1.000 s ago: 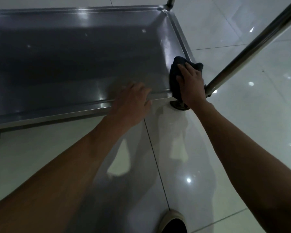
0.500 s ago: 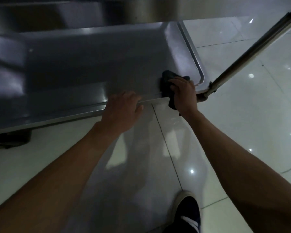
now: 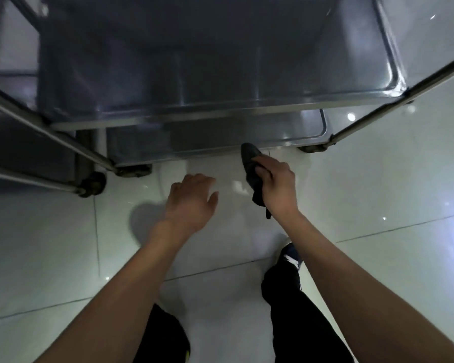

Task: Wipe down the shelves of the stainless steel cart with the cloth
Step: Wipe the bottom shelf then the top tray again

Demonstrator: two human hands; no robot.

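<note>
Fingers of right hand (image 3: 278, 184) curled round dark cloth (image 3: 250, 163); left hand (image 3: 192, 200) loosely spread, holding nothing, near cart (image 3: 220, 111)

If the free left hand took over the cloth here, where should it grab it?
Probably the bunched upper end of the cloth, coming from the left. That end sticks out above the right hand; the left hand is open beside it, and the lower tail is thin.
</note>
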